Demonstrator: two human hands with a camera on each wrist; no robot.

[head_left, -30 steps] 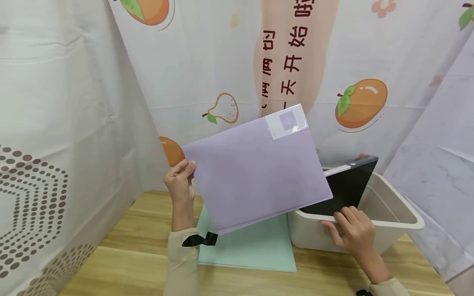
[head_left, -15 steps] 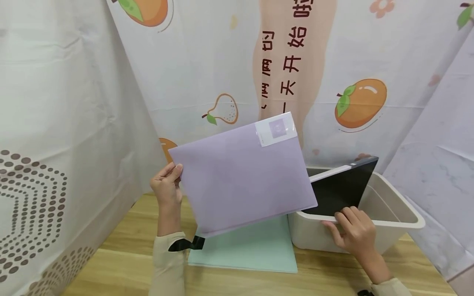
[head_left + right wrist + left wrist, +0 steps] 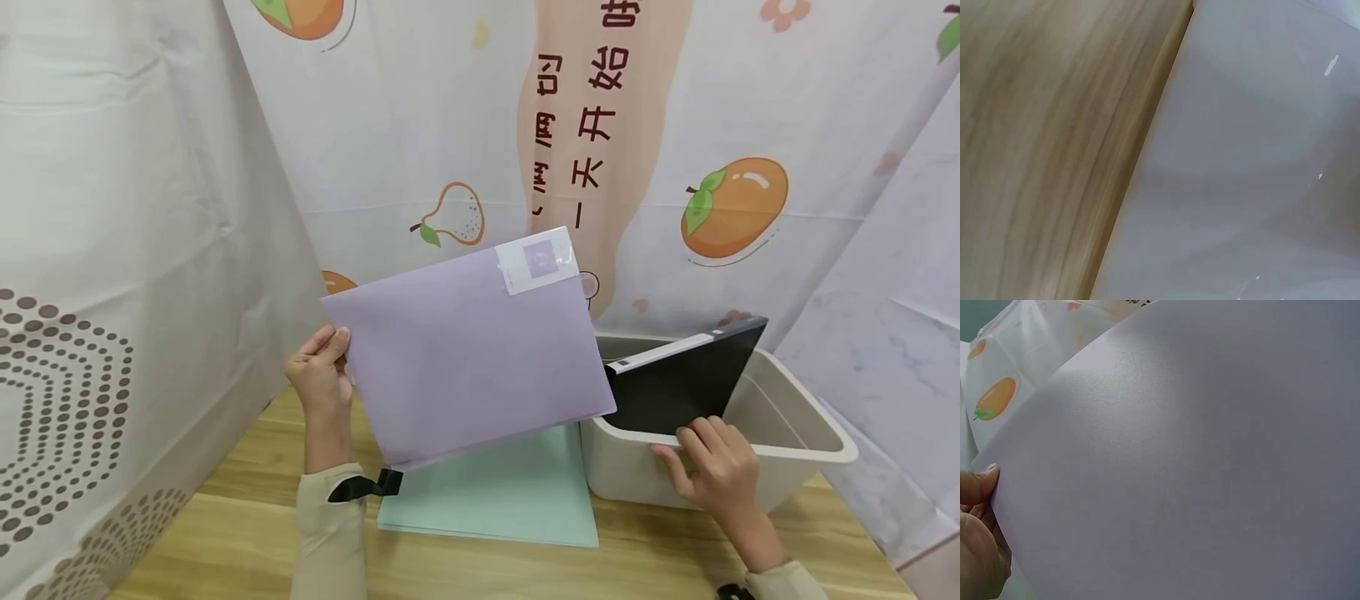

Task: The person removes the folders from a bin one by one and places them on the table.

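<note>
A purple file folder (image 3: 472, 358) with a white label at its upper right corner is held up, tilted, in the head view. My left hand (image 3: 322, 371) pinches its left edge between thumb and fingers; the left wrist view shows the thumb (image 3: 984, 481) flat on the folder's face. On the right, my right hand (image 3: 716, 471) grips the front rim of a white plastic bin (image 3: 813, 454), fingers curled over the edge. A black folder (image 3: 690, 379) with a white spine label leans inside that bin. Below the purple folder, a mint green folder (image 3: 502, 500) lies flat, partly covered from sight.
The wooden table (image 3: 240, 533) carries the bin at its right side. A fruit-print curtain (image 3: 420, 100) hangs close behind. In the right wrist view the bin's smooth wall (image 3: 1229, 169) fills the right side, beside the wood grain.
The purple folder and my left hand have moved left and slightly down, uncovering more of the black folder and the bin. My right hand stays on the rim.
</note>
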